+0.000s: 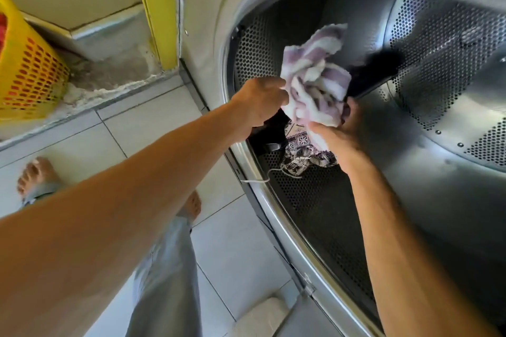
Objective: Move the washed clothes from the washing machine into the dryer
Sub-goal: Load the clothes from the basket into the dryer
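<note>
Two hands hold a purple-and-white striped towel (315, 76) inside the drum (438, 44) mouth: left hand (260, 101) pinches its edge, right hand (336, 134) cups it from below. Bunched, its long axis runs roughly upright. A loose white cord (262, 176) from the patterned garment (301, 153) beneath trails over the drum's rim and could catch in the door.

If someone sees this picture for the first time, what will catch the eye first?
Probably the purple-and-white striped cloth, held by both the left hand and the right hand at the mouth of the perforated steel drum. Next, the yellow laundry basket at the far left edge, beside the machine.
</note>
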Tool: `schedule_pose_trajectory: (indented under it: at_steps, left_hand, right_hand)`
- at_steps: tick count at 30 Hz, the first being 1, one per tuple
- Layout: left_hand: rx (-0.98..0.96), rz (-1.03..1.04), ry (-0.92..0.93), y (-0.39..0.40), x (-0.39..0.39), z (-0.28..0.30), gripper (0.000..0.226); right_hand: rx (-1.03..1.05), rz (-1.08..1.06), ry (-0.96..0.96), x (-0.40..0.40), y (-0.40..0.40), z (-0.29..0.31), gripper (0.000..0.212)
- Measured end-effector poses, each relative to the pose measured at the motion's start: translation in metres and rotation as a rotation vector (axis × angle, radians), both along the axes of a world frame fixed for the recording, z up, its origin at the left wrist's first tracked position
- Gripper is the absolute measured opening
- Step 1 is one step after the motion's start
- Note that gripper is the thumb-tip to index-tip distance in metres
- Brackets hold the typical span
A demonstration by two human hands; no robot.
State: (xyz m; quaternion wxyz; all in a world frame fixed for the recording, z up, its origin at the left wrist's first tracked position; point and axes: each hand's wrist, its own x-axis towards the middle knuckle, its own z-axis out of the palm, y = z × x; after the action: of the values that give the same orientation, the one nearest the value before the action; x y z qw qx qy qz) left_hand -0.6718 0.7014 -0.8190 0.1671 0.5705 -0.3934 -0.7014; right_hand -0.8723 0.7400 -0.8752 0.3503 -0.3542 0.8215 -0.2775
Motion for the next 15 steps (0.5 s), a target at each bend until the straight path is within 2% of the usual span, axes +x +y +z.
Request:
schedule_pose_trajectory:
  at_steps: [1,3,5,6,9,13,15]
  left_hand:
    - [0.018,0.002,-0.027,0.005,0.005,-0.009,0.043]
    - [0.064,0.016,-0.069,0.017,0.017,-0.029,0.044]
    - [0.109,0.021,-0.108,0.03,0.028,-0.048,0.043]
    - [0.128,0.023,-0.122,0.036,0.032,-0.058,0.042]
    - [0.162,0.021,-0.156,0.053,0.046,-0.077,0.036]
    - [0.191,0.041,-0.175,0.062,0.061,-0.093,0.037]
    - [0.2,0.045,-0.173,0.063,0.065,-0.097,0.037]
  right_hand:
    - [0.041,0.006,0.028,-0.003,0.002,-0.016,0.088]
    - [0.198,0.046,0.09,0.002,0.011,-0.039,0.06]
    - [0.453,0.199,0.133,0.019,0.025,-0.058,0.032]
    - [0.557,0.298,0.114,0.028,0.034,-0.072,0.03]
    - [0.734,0.484,0.098,0.05,0.059,-0.114,0.043]
    - [0.759,0.485,0.183,0.058,0.091,-0.146,0.047]
    - [0.691,0.489,0.29,0.054,0.1,-0.153,0.031]
